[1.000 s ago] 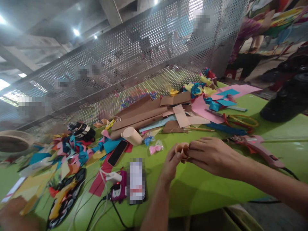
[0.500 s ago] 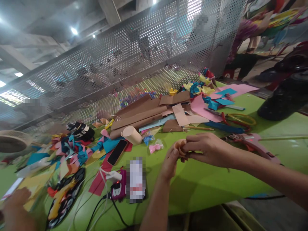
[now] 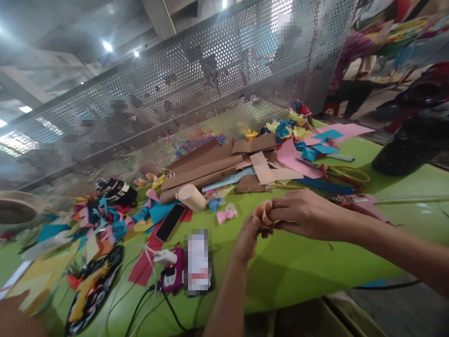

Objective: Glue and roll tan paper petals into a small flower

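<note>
A small curled piece of peach paper (image 3: pixel 264 211) is held between both my hands above the green table (image 3: pixel 280 276). Round its left and lower side, my left hand (image 3: pixel 248 234) is closed with the thumb in front. From the right, my right hand (image 3: pixel 298 213) pinches its edge, fingertips partly inside the curl. Left of the hands lie a pink bow-shaped piece in clear wrap (image 3: pixel 226 215) and a cream paper roll (image 3: pixel 191 197). A pink glue gun (image 3: pixel 365 206) rests just behind my right forearm.
Brown paper sheets (image 3: pixel 203 171) and coloured scraps line a perforated metal screen (image 3: pixel 210 79). Red-and-yellow-handled scissors (image 3: pixel 345 173) and a black bottle (image 3: pixel 407 145) are at right. Two phones, a purple power strip (image 3: pixel 173 271) and cables lie front left. Another person's arm (image 3: pixel 17 318) shows bottom left.
My hands stay at the same place, and the peach paper has turned slightly as my right fingers shifted. At the far left, the other person's hand has moved down toward the corner.
</note>
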